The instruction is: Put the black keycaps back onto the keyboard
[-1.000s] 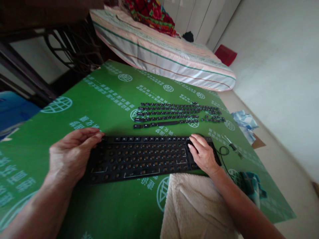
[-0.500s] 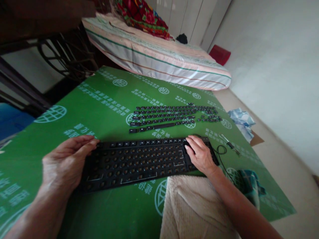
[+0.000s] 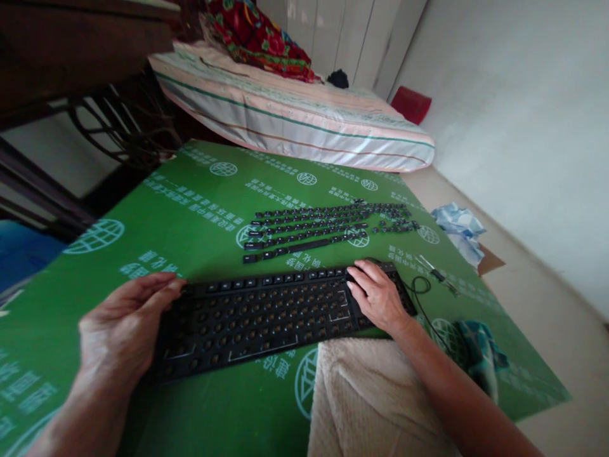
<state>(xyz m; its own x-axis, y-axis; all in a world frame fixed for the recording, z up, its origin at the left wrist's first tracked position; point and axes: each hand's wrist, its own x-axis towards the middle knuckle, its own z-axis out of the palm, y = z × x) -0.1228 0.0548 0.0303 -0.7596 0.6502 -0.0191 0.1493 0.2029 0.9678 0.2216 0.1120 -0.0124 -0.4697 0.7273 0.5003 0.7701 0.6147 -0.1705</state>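
A black keyboard [image 3: 266, 317] lies tilted across the green tabletop. Most of its keycaps are off, leaving bare round sockets; a row of keycaps [image 3: 276, 279] still sits along its far edge. My left hand [image 3: 126, 314] is at the far left corner, thumb and fingertips pinched together; what is between them is hidden or too small to name. My right hand [image 3: 378, 295] rests over the right end of the keyboard, its fingers stretched out and slightly apart. Beyond the keyboard, loose keycaps [image 3: 304, 233] lie in several rows, with a long space bar [image 3: 308, 246] in the nearest row.
A beige towel [image 3: 371, 393] lies at the near edge under my right forearm. Right of the keyboard are a black cable [image 3: 428, 317], a thin tool [image 3: 436, 274] and a teal cloth [image 3: 480, 346]. A bed [image 3: 295, 120] stands beyond the green table [image 3: 200, 190].
The view has shifted slightly, and the keyboard's left end sits a little lower in the picture. Both hands keep their places on the keyboard, the left still pinched at its corner.
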